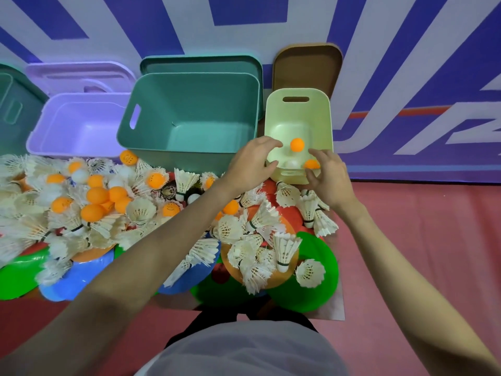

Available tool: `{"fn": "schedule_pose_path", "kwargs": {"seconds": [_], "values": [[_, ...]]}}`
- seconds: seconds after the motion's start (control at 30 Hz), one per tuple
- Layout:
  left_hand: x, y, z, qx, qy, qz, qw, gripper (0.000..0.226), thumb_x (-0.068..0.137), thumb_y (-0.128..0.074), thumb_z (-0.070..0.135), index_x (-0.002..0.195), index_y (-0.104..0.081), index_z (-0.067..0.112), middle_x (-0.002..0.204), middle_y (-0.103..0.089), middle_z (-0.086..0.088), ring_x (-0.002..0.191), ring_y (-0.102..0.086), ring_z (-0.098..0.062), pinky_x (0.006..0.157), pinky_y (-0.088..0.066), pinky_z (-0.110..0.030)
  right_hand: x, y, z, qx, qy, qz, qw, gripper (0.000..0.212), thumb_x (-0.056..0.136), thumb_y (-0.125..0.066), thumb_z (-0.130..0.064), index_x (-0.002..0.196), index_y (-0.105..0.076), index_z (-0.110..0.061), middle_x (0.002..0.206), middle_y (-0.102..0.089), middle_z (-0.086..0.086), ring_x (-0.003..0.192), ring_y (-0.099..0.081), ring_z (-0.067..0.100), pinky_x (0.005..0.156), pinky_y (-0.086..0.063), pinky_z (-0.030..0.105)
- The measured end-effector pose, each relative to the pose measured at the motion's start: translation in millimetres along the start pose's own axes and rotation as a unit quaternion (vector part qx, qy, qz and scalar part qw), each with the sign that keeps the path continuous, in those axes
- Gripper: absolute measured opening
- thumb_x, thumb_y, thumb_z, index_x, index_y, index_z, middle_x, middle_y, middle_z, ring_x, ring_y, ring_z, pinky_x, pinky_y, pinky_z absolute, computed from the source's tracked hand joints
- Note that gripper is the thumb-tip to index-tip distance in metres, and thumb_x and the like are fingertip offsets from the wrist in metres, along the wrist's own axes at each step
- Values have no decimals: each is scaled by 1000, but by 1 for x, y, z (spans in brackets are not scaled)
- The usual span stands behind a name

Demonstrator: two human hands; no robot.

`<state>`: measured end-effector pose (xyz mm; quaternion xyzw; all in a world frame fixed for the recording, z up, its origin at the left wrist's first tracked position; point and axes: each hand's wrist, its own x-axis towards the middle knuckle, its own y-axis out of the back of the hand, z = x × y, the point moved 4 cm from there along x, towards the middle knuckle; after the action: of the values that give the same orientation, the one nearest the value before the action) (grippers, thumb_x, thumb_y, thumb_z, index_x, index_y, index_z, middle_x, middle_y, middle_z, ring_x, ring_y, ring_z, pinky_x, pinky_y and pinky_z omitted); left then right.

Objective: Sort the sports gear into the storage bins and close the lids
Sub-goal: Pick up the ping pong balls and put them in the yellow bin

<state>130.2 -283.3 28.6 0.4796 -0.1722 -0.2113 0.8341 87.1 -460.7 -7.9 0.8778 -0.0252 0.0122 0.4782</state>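
yellow bin (322,115): orange balls (297,144), white ball (292,164) | teal bin (151,137): nothing visible inside

Yellow bin (322,115) at the pile's far right corner, lid off, holds two orange balls (297,144) and a white one; green bin (189,115) and purple bin (78,123) open, empty; shuttlecocks (141,210) heaped with balls over discs (317,291)
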Motion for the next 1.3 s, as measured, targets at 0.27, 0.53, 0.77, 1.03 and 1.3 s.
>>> {"fn": "schedule_pose_path", "kwargs": {"seconds": [0.27, 0.53, 0.77, 1.03, 1.3], "values": [[-91, 32, -46, -36, 57, 13, 998, 31, 91, -63, 16, 121, -62, 12, 115, -64, 0, 93, -51, -4, 82, -41, -21, -38, -19, -48, 39, 74, -45, 995, 38, 87, -61, -9, 125, -56, -4, 117, -59, 15, 110, -53, 33, 93, -44, 41], [-137, 37, -96, 3, 93, -39, 995, 28, 89, -65, 12, 117, -65, 7, 115, -67, -8, 105, -62, -25, 88, -46, -31, -43, -66, -100, 44, 122, -159, 979, 44, 89, -59, -11, 133, -53, -8, 128, -59, 12, 120, -53, 28, 99, -43, 34], [-151, 36, -111, -14, 119, -43, 992, 33, 91, -63, 17, 124, -61, 12, 121, -64, -5, 104, -61, -21, 79, -45, -27, -17, -103, -127, -65, 125, -264, 954, 43, 92, -60, -27, 131, -54, -12, 129, -60, 9, 116, -57, 28, 91, -50, 38], [-152, 37, -117, -24, 110, -57, 992, 32, 93, -60, 20, 124, -61, 13, 122, -63, -3, 107, -61, -19, 81, -47, -29, -2, -121, -140, -194, 133, -290, 928, 15, 87, -61, -30, 92, -61, -16, 92, -66, 4, 90, -63, 27, 65, -50, 34], [-133, 30, -110, -10, 74, -103, 992, 28, 94, -59, 21, 120, -63, 13, 122, -64, -3, 111, -59, -21, 90, -49, -35, -6, -121, -140, -197, 146, -262, 933, 18, 87, -60, -29, 100, -67, -19, 96, -68, 2, 93, -63, 24, 63, -43, 29]]}}
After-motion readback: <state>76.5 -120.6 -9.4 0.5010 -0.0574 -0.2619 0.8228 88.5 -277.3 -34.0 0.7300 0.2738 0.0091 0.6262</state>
